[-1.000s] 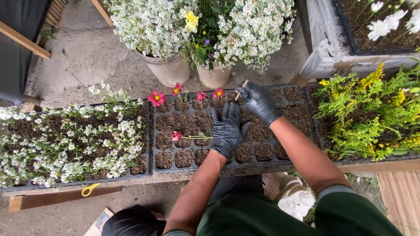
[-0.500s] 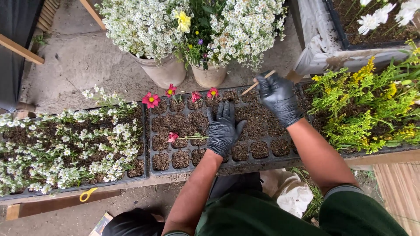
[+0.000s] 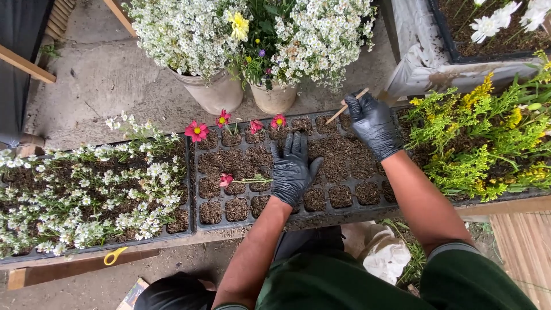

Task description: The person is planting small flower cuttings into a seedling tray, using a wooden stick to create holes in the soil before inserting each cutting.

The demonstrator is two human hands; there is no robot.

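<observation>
Soil-filled seedling tray [image 3: 204,179]: left hand [image 3: 293,169] spread flat; right hand [image 3: 373,123] fingers pinching stick [image 3: 346,107].

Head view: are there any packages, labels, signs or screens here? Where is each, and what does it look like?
Printed package or card: at the bottom edge on the ground, left of the person's dark shoe; flat, pale with coloured print, only a corner shows.
White crumpled bag or wrapping: on the ground under the front edge of the black seedling tray, by the right arm; soft, off-white, no print visible.
No signs, plant labels or screens in view.
</observation>
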